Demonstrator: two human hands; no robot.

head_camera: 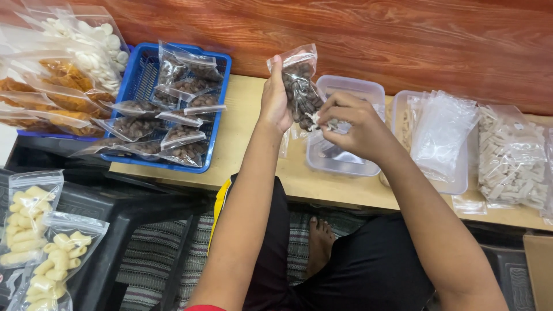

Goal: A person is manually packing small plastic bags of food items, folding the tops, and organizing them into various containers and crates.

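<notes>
We see the left hand (275, 98) closed around the top of a small clear plastic bag of dark brown snack pieces (300, 86), holding it upright just above the pale wooden surface (242, 132). The right hand (357, 124) sits just beside it, fingers curled at the bag's lower edge; whether it grips anything we cannot tell. Below both hands sits a clear plastic tub (345, 167), seemingly almost empty. Left of the hands, a blue plastic basket (222, 103) holds many filled bags of the same snack, so packing looks well along. Right of the hands, a stack of empty clear bags (440, 132) remains.
</notes>
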